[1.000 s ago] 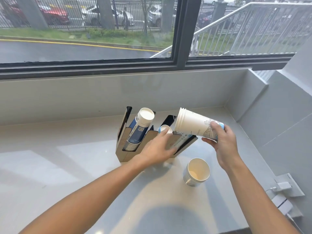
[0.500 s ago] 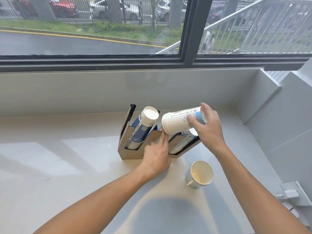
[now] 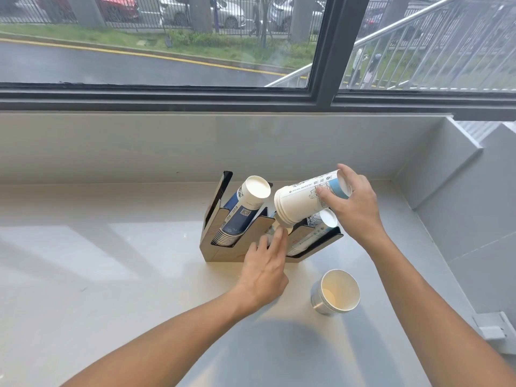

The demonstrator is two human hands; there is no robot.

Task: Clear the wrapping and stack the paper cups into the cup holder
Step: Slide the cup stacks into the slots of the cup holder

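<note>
white cup stack (image 3: 304, 201), blue-banded base, tilted

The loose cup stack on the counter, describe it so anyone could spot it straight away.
On the pale counter under the window, look right of the cup holder. The loose cup stack sits alone near the right forearm, mouth up and free of either hand.

The left hand (image 3: 265, 270) hides the cup holder (image 3: 215, 241) middle slot (front part); print on the held cups (image 3: 301, 199) is too small to read.
</note>
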